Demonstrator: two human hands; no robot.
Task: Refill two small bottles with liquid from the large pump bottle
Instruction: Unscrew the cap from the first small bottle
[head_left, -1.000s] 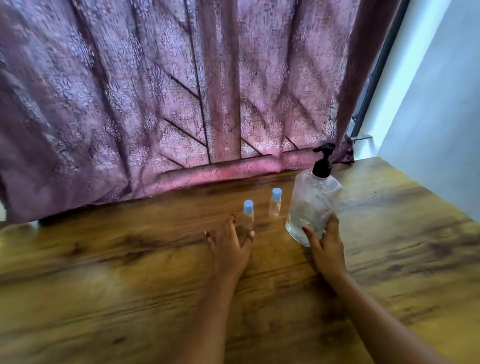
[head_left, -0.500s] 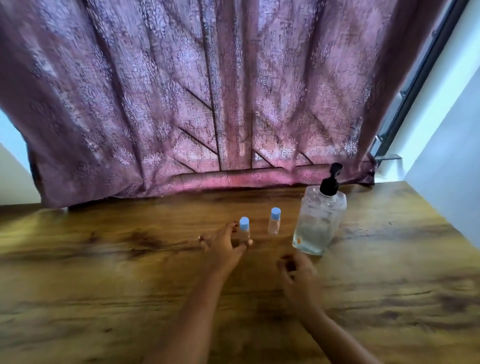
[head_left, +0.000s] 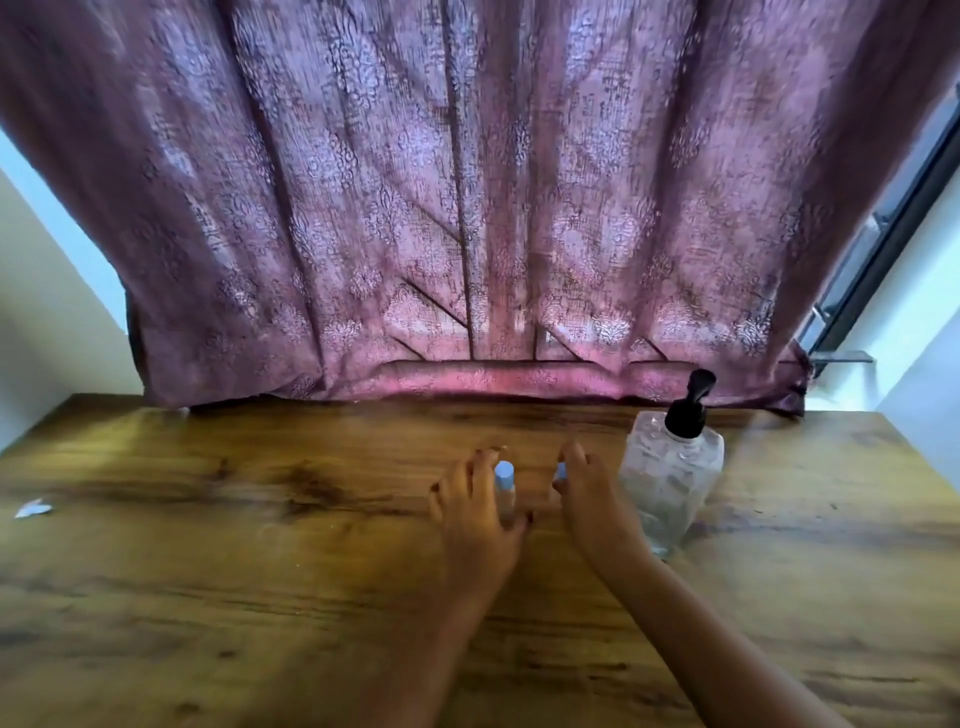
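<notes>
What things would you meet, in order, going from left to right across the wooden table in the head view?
Scrap of white paper → left small bottle → right small bottle → large pump bottle.

Two hands and two forearms in view, all bare. Left hand (head_left: 475, 519): slim fingers, nails painted dark, with polish clearest on the thumb nail (head_left: 529, 517) and the little-finger nail (head_left: 434, 488). Right hand (head_left: 597, 506): same slim build, with dark polish showing on the thumb tip at its left edge; its other nails are hidden or too blurred to tell. Exact polish shade is unclear, maybe deep maroon. Left forearm (head_left: 415, 649) and right forearm (head_left: 727, 649) are uncovered from the wrists to the near frame edge.
</notes>
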